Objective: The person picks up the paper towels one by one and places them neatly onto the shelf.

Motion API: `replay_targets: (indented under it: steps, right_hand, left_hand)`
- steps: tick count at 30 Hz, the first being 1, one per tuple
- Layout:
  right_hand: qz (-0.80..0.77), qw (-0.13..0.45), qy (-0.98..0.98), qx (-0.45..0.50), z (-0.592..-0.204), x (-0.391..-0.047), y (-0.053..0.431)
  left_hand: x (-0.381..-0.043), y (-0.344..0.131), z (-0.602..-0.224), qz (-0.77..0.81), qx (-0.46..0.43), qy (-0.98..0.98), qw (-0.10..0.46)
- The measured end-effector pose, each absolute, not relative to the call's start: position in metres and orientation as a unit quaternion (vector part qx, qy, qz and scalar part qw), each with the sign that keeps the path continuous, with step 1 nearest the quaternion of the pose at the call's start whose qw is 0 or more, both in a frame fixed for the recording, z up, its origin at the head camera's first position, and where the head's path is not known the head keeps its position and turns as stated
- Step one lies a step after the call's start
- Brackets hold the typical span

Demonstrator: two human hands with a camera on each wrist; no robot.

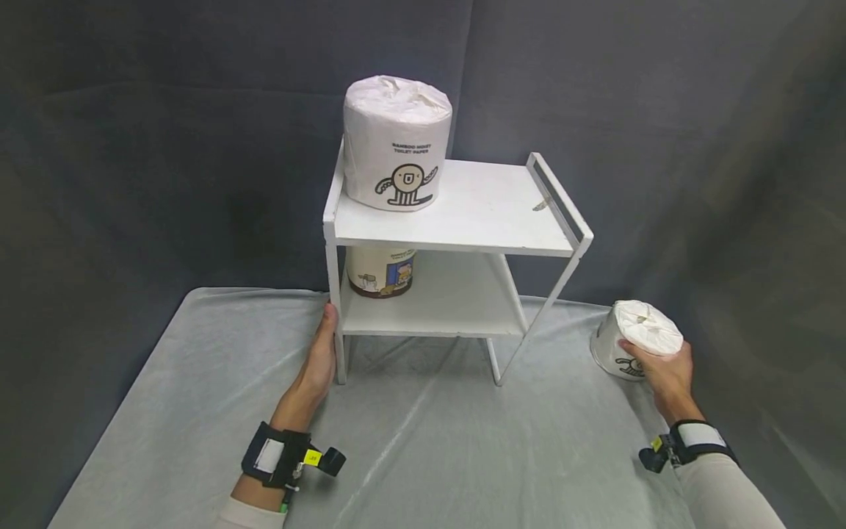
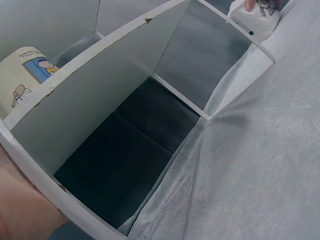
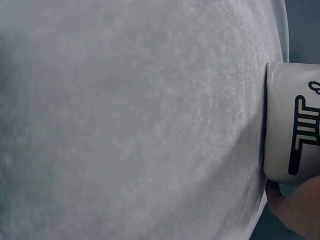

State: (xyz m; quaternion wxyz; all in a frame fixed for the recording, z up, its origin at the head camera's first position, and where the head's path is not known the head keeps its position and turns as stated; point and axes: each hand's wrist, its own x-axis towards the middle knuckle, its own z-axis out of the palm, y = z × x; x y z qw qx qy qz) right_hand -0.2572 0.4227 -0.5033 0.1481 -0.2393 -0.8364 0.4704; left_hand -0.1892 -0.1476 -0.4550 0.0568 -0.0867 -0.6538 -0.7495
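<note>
A white two-tier shelf [image 1: 489, 202] stands on the covered table. At its left side, my left hand [image 1: 316, 365] rests against the front leg, its palm along the outside of the frame; most of its fingers are hidden. At the far right, my right hand [image 1: 669, 375] grips a white paper-wrapped toilet roll [image 1: 651, 328] between thumb and fingers. This roll sits upright near the table's back right edge, with a black cartoon figure on its front. In the right wrist view, the thumb [image 3: 300, 207] lies against the roll's side.
A large wrapped toilet roll [image 1: 396, 143] stands on the upper tier at the left. Below it, a cream roll [image 1: 380, 273] with a coloured picture is on the lower tier. Grey cloth [image 1: 463, 455] covers the table, and dark curtains [image 1: 198, 147] hang behind.
</note>
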Motion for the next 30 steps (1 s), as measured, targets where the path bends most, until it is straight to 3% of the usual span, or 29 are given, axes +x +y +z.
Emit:
replay_targets:
  steps: [19, 30]
  right_hand:
    - [0.479, 0.165, -0.825, -0.249, -0.494, -0.251, 0.426]
    - [0.459, 0.148, -0.848, -0.219, -0.466, -0.24, 0.422]
  left_hand:
    - [-0.191, -0.148, -0.454, -0.745, -0.09, -0.659, 0.056]
    - [-0.19, -0.148, -0.455, -0.742, -0.083, -0.663, 0.048]
